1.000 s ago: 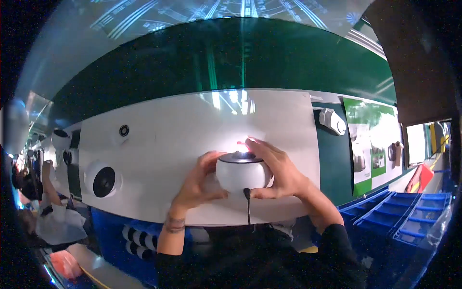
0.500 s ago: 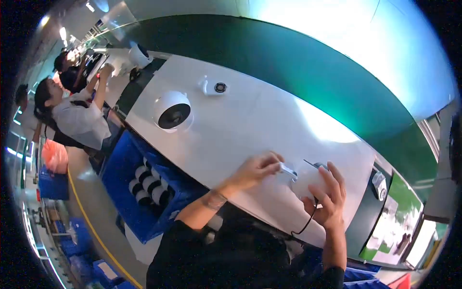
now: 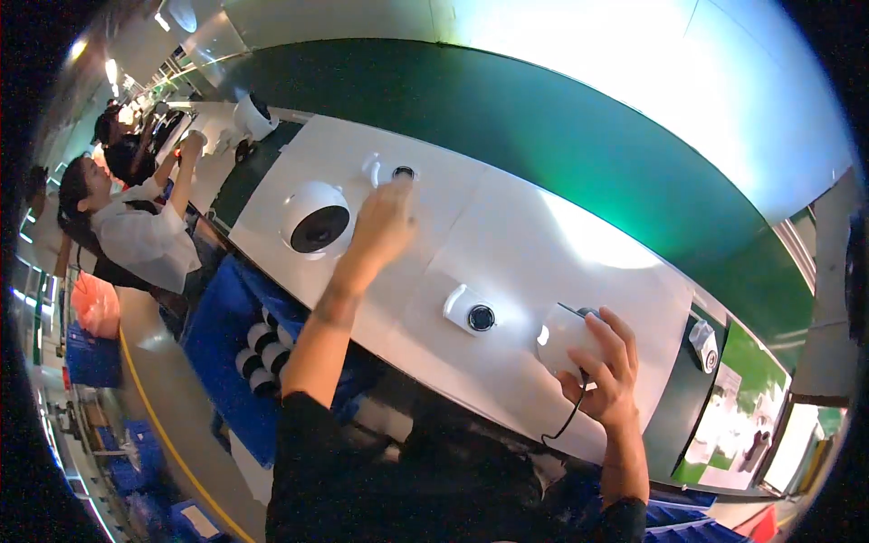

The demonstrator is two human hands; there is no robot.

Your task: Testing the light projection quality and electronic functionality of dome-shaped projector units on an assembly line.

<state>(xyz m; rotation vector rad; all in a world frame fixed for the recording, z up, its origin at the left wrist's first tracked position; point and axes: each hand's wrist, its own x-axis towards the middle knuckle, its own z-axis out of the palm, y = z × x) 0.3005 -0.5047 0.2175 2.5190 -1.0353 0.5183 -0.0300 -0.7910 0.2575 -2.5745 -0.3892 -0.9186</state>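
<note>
My right hand (image 3: 602,371) has its fingers curled round a white rounded camera housing (image 3: 558,339), with a thin black cable hanging below it. Stretched out to the far left, my left hand (image 3: 382,226) is at a small white bracket piece with a dark round part (image 3: 404,172). Its fingertips are hidden behind the back of the hand, so I cannot make out whether it grips that piece. Between my hands a similar white bracket piece (image 3: 469,312) with a black ring lies on the table. A white dome camera (image 3: 312,204) with a black front stands left of my left hand.
The white table (image 3: 507,226) runs diagonally below a green-edged panel. At its near left edge a blue bin (image 3: 217,312) holds several black-and-white round pieces. Another white part (image 3: 703,347) lies at the right. A person in a white top (image 3: 145,231) works further left.
My left hand has let go of a white bracket piece, now on the table, and moved far left to the other bracket piece. My right hand stays on the housing. The view has shifted slightly.
</note>
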